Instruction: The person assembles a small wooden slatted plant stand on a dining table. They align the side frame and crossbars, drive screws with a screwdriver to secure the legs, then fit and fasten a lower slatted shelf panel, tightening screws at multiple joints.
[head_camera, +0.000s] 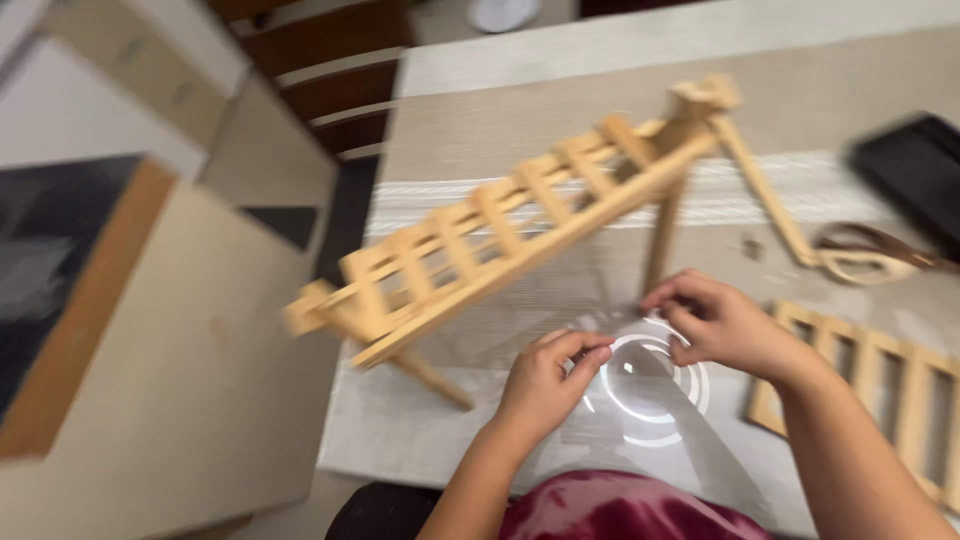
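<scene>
Starting at the left, I see a blurred cardboard box (95, 300) with a dark inside, cut off by the frame edge and too smeared to make out further. Next comes the wooden ladder frame (500, 235), slanting up from lower left to upper right on thin legs over the grey table (400, 430); its rungs are motion-blurred.

My left hand (545, 385) sits just below the ladder's low end, fingers curled, thumb and forefinger pressed together on the near edge of a clear round plastic piece (650, 385) lying on the table. The piece shows only as bright curved glints, so I cannot tell whether it is a lid, a dish or a roll of tape.

My right hand (715, 325) is on the far side of that same clear piece, fingertips bunched and pinching at its upper rim. Whether anything small is between those fingertips I cannot tell.

Further right, a second flat ladder section (880, 375) lies on the table, partly hidden by my right forearm and cut off at the edge. Beyond it are a wooden ring-shaped part (860, 265) and a dark blurred object (915, 170) that I cannot identify.
</scene>
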